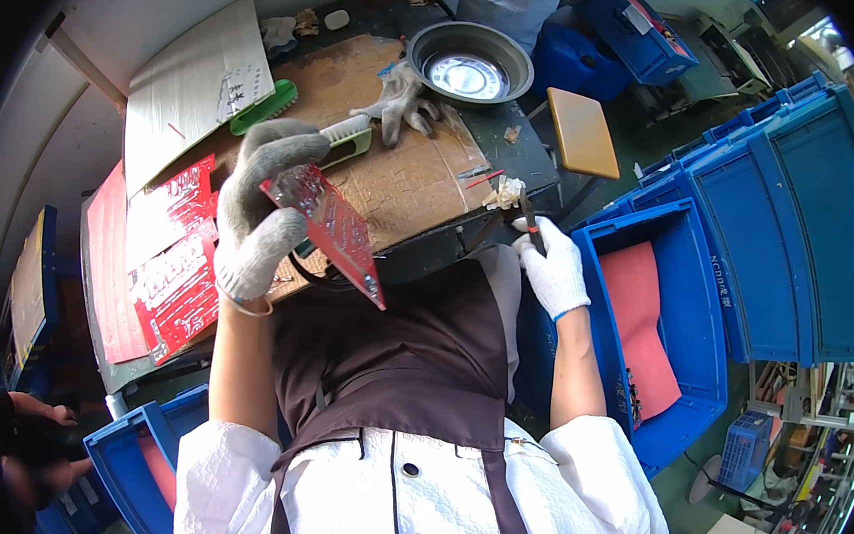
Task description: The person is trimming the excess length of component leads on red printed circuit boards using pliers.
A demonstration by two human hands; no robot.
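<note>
My left hand (pixel 256 213), in a dirty grey-white work glove, grips a red circuit board (pixel 334 235) by its upper end and holds it tilted above the table's front edge. Solder points and small parts show on the board's face. My right hand (pixel 554 272), in a cleaner white glove, is closed around a slim dark tool (pixel 529 213) with an orange part; its exact kind is unclear. A crumpled whitish wad (pixel 506 192) lies at the table corner beside the tool's end. More red circuit boards (pixel 180 283) lie left of my left hand.
Brown cardboard (pixel 418 191) covers the table, bearing a green brush (pixel 264 107), a second brush (pixel 349 135) and a loose grey glove (pixel 400 102). A metal basin (pixel 470 63) sits at the back. Right stand a yellow-topped stool (pixel 583 134) and a blue crate (pixel 693 388) holding pink foam (pixel 643 324).
</note>
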